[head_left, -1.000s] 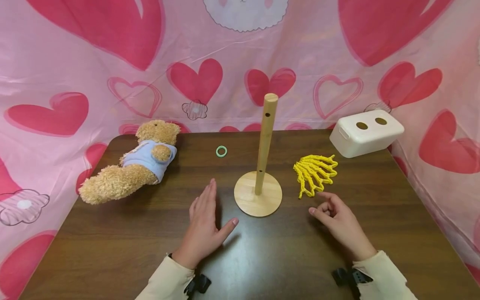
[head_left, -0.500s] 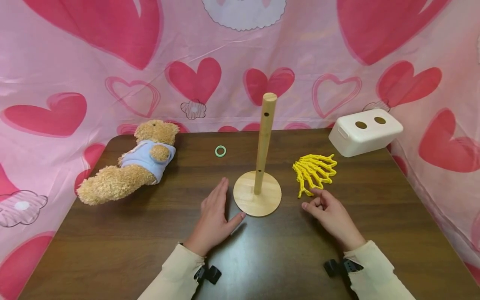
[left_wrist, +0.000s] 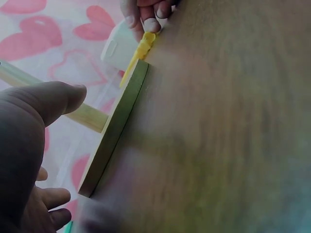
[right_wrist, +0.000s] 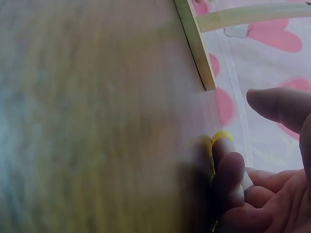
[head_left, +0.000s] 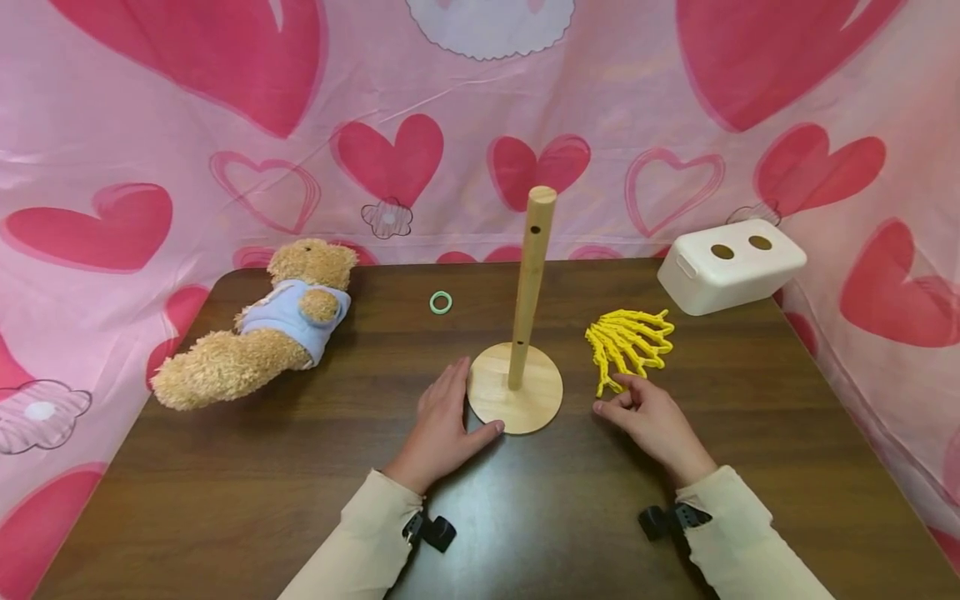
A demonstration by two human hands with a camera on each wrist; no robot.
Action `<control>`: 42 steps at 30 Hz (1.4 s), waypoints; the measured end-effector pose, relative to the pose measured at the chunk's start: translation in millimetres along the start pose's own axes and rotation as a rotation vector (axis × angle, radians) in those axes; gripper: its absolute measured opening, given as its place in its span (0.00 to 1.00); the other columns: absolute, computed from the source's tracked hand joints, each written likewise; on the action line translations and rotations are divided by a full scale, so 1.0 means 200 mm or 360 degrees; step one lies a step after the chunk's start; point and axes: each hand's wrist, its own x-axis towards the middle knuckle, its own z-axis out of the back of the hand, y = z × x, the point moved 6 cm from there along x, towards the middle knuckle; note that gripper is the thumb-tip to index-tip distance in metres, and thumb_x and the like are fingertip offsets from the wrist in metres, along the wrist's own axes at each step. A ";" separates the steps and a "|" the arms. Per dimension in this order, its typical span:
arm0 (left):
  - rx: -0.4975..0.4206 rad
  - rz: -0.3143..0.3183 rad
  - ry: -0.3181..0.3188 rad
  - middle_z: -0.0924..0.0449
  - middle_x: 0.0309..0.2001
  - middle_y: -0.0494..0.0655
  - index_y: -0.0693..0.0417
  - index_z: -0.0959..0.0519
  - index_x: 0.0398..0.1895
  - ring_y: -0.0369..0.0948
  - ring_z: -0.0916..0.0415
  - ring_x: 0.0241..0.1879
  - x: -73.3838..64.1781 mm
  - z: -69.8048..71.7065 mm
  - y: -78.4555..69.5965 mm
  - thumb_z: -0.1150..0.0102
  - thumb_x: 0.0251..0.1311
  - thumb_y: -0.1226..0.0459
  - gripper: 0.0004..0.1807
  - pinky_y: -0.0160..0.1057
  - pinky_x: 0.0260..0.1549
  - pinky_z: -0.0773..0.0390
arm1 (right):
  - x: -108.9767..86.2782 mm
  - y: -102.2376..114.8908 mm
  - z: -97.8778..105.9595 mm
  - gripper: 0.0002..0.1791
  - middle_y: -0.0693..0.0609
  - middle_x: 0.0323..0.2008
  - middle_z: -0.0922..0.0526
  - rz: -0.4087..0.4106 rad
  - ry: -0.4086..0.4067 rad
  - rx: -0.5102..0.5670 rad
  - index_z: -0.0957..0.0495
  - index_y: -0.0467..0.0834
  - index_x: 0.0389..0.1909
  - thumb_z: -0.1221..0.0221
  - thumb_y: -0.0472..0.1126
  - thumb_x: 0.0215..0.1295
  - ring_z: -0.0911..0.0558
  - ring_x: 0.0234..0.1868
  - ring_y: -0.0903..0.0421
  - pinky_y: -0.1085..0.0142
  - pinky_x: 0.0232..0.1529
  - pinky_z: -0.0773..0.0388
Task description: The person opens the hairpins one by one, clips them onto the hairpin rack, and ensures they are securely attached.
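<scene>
A pale wooden stand, a round base (head_left: 528, 412) with an upright post (head_left: 532, 283) bored with small holes, stands mid-table. My left hand (head_left: 442, 433) lies at the base's left side, fingers straight and thumb spread toward its front edge; contact is unclear. In the left wrist view the thumb is well apart from the fingers beside the base (left_wrist: 116, 131). My right hand (head_left: 654, 421) is low at the near edge of a fanned yellow net-like piece of knotted cord (head_left: 633, 342). Its fingers are loosely bent, the thumb apart; whether they touch the cord cannot be told.
A teddy bear (head_left: 300, 321) in a blue top lies at the left. Behind the stand is a small green ring (head_left: 441, 302). At the back right sits a white box (head_left: 727, 271) with two round holes on top. A pink heart-patterned cloth (head_left: 450, 83) hangs behind the table.
My left hand has moved right and up to the edge of the round base. The right hand has shifted left and slightly forward along the yellow cord. The stand has stayed put.
</scene>
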 end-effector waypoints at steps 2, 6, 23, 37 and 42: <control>0.0012 -0.0005 0.0012 0.47 0.78 0.55 0.59 0.50 0.80 0.54 0.52 0.77 0.01 -0.01 0.00 0.31 0.56 0.43 0.57 0.63 0.70 0.50 | 0.00 0.00 0.00 0.41 0.48 0.39 0.16 0.0009 -0.0019 0.0003 0.35 0.34 0.70 0.36 0.56 0.66 0.22 0.37 0.52 0.61 0.40 0.26; 0.0030 -0.0008 0.0033 0.46 0.78 0.55 0.59 0.49 0.80 0.54 0.52 0.77 0.02 -0.02 0.00 0.32 0.56 0.43 0.56 0.63 0.70 0.52 | 0.00 0.01 0.01 0.39 0.48 0.41 0.15 0.0045 -0.0064 0.0011 0.32 0.33 0.68 0.36 0.55 0.67 0.22 0.38 0.51 0.61 0.40 0.25; 0.0281 0.0108 -0.0019 0.41 0.76 0.53 0.55 0.38 0.76 0.52 0.48 0.76 0.06 -0.06 -0.01 0.29 0.48 0.36 0.57 0.63 0.69 0.53 | 0.02 0.01 -0.01 0.31 0.51 0.31 0.19 0.0109 -0.0121 -0.0139 0.25 0.36 0.60 0.33 0.53 0.64 0.25 0.31 0.53 0.61 0.36 0.28; 0.0302 0.0113 0.0057 0.42 0.76 0.52 0.51 0.37 0.76 0.51 0.49 0.76 0.05 -0.07 0.00 0.31 0.49 0.34 0.55 0.62 0.69 0.51 | -0.02 0.02 -0.02 0.33 0.50 0.29 0.22 0.0033 -0.0128 -0.0199 0.25 0.36 0.58 0.30 0.54 0.60 0.27 0.28 0.53 0.61 0.30 0.30; 0.0281 0.0101 0.0039 0.41 0.76 0.53 0.52 0.36 0.75 0.52 0.48 0.76 0.04 -0.06 0.00 0.30 0.48 0.35 0.54 0.62 0.69 0.51 | -0.02 0.02 -0.02 0.32 0.51 0.28 0.23 0.0026 -0.0117 -0.0248 0.25 0.35 0.55 0.30 0.54 0.59 0.27 0.27 0.54 0.61 0.29 0.32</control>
